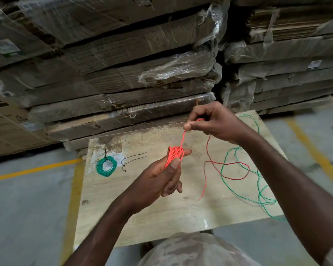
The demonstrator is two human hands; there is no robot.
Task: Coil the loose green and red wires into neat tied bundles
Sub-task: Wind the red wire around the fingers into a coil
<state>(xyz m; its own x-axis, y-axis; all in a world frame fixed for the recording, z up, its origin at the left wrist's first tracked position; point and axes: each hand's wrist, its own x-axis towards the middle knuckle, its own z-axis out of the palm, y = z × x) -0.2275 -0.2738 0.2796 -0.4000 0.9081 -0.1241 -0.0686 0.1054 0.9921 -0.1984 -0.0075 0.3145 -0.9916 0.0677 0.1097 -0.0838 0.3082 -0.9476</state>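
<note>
Head view: the left hand (161, 175) grips a small red coil (175, 153) between thumb and fingers, while the right hand (213, 120) pinches the red wire (183, 137) just above it. Thin, light and springy, it likely wants a firm pinch at the coil. Its loose tail (206, 169) trails onto the table (142, 217) among green wire (258, 181); a tied green bundle (106, 166) lies well left.

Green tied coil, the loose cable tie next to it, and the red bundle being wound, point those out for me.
green tied coil (106, 166): head view, left side of its ring.
cable tie (135, 156): head view, middle of its thin strap.
red bundle (175, 154): head view, centre of the loops.
</note>
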